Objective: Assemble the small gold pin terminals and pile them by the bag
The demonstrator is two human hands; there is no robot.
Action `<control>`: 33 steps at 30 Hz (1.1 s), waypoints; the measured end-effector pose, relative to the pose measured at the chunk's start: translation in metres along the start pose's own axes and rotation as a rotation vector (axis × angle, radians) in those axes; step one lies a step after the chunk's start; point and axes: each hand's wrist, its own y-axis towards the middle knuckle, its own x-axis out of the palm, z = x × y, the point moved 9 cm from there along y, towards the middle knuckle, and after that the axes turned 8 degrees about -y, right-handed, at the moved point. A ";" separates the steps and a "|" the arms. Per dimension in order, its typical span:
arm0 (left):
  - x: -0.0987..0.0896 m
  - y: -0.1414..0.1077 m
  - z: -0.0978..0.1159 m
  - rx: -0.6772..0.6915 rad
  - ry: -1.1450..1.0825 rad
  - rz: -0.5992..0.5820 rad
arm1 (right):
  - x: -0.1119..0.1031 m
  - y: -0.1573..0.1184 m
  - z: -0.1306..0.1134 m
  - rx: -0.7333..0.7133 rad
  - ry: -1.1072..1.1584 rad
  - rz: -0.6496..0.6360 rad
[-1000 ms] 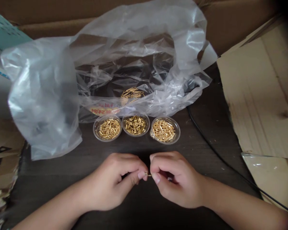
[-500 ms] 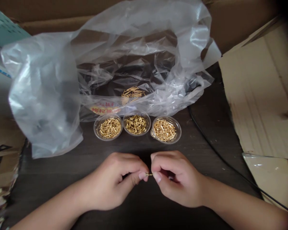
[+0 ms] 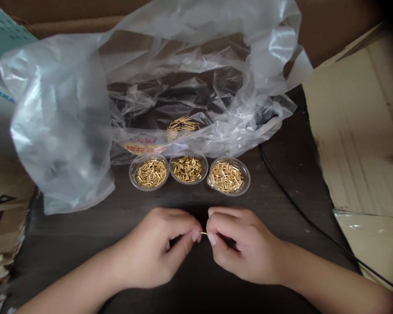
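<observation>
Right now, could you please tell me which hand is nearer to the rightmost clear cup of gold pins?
The right hand is nearer, just below the rightmost cup, apart from it. The left hand is farther, below and to the cup's left.

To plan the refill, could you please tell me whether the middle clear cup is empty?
Not empty: the middle clear cup holds short gold metal pieces covering its base.

A strip of dark table (image 3: 190,198) lies between your left hand (image 3: 153,246) and right hand (image 3: 242,244) and three clear plastic cups (image 3: 187,168) in a row. Behind them, a crumpled plastic bag (image 3: 59,122) blocks your way; on your right, a black cable (image 3: 301,209) runs alongside the cardboard (image 3: 356,131).
</observation>
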 end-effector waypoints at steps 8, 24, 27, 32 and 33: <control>0.005 -0.001 -0.002 0.003 0.063 -0.021 | 0.007 -0.005 0.002 -0.006 -0.093 -0.098; 0.005 -0.004 0.009 0.059 -0.023 0.043 | -0.006 -0.002 -0.012 -0.037 0.032 0.136; 0.008 -0.005 0.008 0.069 -0.009 0.062 | -0.007 -0.002 -0.013 -0.041 0.040 0.155; 0.009 -0.005 0.007 0.085 0.039 0.096 | -0.008 -0.002 -0.014 -0.045 0.031 0.185; 0.009 -0.005 0.008 0.090 0.035 0.096 | -0.007 -0.002 -0.014 -0.049 0.028 0.188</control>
